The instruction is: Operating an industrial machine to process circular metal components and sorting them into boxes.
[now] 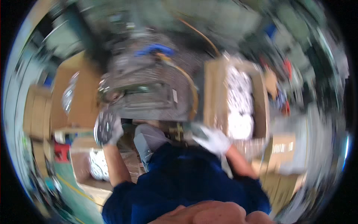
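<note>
My left hand, in a pale glove, is closed on a round, shiny metal disc with a dark face. It holds the disc up beside a tall cardboard box on the left. My right hand, in a white glove, reaches inward over my lap with its fingers stretched out and apart. Motion blurs its fingertips, but no held thing shows in them. Between the hands and beyond them stands a grey metal machine bed with a rectangular recessed frame.
At the right, an open carton contains rows of shiny round parts. A lower carton at the left has similar parts. A blue handled thing lies on the machine near a yellow hose. A red stool stands far left.
</note>
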Available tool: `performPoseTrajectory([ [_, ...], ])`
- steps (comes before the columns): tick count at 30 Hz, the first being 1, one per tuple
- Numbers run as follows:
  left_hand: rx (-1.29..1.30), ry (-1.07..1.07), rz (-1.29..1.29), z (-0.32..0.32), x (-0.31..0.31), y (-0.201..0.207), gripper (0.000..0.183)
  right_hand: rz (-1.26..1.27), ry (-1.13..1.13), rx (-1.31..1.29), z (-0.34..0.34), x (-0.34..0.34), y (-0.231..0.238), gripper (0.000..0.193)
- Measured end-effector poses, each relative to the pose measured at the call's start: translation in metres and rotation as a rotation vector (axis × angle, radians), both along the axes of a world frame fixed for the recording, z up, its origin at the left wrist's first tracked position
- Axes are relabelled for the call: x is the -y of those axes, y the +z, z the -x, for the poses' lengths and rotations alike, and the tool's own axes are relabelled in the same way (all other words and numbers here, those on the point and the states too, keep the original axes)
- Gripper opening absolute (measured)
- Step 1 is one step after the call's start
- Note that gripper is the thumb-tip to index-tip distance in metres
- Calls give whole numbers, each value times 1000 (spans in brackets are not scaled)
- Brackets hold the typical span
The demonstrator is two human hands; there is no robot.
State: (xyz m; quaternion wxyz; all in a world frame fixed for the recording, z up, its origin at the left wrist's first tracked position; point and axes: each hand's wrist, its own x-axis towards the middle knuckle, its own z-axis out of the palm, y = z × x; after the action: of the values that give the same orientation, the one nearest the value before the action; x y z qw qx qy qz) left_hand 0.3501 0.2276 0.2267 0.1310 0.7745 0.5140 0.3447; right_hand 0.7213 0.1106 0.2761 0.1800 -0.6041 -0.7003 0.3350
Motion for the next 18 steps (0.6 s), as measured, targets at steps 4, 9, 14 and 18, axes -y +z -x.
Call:
performPoseTrajectory([
  [4, 670, -220, 729, -24, 33, -34, 36, -351, 154, -183, 39, -32, 12, 62],
  [9, 1056, -489, 1624, -109, 23, -21, 55, -398, 190, -348, 17, -39, 4, 33],
  [14, 838, -389, 1417, -146, 30, 7, 71, -2, -488, -562, -92, -15, 19, 28],
  [18, 946, -429, 1518, -115, 23, -29, 66, 1, -1030, -1379, -179, -43, -35, 29],
])
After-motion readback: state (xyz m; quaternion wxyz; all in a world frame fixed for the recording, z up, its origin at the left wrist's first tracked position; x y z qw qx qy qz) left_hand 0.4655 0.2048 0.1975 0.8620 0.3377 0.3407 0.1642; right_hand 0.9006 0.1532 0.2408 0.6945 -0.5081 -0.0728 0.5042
